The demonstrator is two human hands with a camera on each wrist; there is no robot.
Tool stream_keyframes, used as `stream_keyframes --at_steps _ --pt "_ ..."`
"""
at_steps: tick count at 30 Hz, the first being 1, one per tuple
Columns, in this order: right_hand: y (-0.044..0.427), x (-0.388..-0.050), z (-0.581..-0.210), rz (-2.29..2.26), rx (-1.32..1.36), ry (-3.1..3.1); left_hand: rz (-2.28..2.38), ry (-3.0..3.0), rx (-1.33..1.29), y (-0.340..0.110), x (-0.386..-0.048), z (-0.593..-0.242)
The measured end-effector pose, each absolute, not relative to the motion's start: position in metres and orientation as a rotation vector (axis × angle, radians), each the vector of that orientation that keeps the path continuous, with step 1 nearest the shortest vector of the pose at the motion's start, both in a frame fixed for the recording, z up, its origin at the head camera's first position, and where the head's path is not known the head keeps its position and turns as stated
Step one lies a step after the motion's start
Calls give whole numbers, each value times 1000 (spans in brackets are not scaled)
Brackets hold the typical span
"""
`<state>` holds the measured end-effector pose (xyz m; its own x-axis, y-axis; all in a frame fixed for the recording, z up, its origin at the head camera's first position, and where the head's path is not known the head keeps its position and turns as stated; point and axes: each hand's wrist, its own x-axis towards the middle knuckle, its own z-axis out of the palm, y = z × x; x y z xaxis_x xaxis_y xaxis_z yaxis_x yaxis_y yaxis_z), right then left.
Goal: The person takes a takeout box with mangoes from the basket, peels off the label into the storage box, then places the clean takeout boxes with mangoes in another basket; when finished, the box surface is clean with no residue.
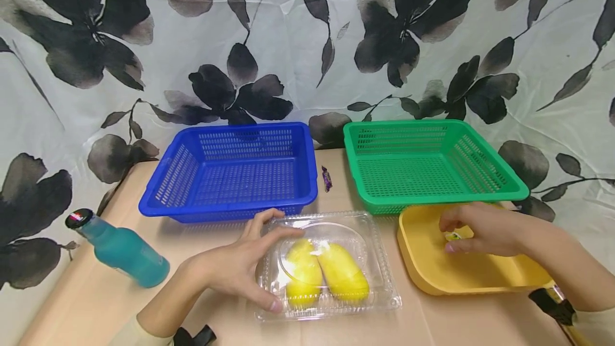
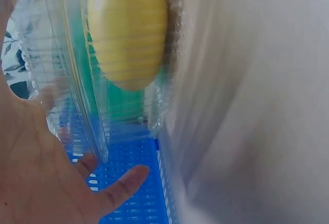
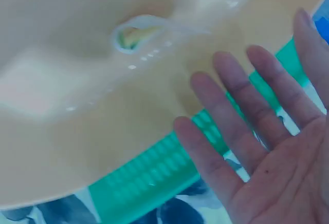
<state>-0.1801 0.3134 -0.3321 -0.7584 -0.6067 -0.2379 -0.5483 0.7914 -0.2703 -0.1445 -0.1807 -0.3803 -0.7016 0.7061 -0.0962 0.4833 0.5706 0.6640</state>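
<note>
A clear plastic clamshell box (image 1: 379, 287) with two yellow, mango-like fruits (image 1: 342, 271) inside lies at the table's middle. My left hand (image 1: 240, 268) spans the box's left side, its thumb and fingers spread over the lid. In the left wrist view one yellow fruit (image 2: 128, 34) shows through the plastic beside the spread hand (image 2: 46, 172). My right hand (image 1: 495, 228) reaches into the yellow tray (image 1: 418, 276), close to a small green-and-yellow wrapped item (image 1: 452, 236). In the right wrist view that hand's straight fingers (image 3: 231, 111) are apart from the item (image 3: 134, 36).
A blue basket (image 1: 226, 212) and a green basket (image 1: 447, 196) stand at the back, with a small purple-wrapped candy (image 1: 326, 179) between them. At left, a turquoise bottle (image 1: 127, 252) with a dark cap lies tilted. Floral fabric (image 1: 307, 41) hangs behind the table.
</note>
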Motion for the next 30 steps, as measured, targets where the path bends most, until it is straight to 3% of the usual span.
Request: stream_keyframes --at_steps 12,30 --pt "270 -157 -305 -301 -1142 2845 855 2454 948 -181 -141 -377" --pt "224 -142 -324 -406 -1138 2717 845 2477 880 -180 -136 -375"
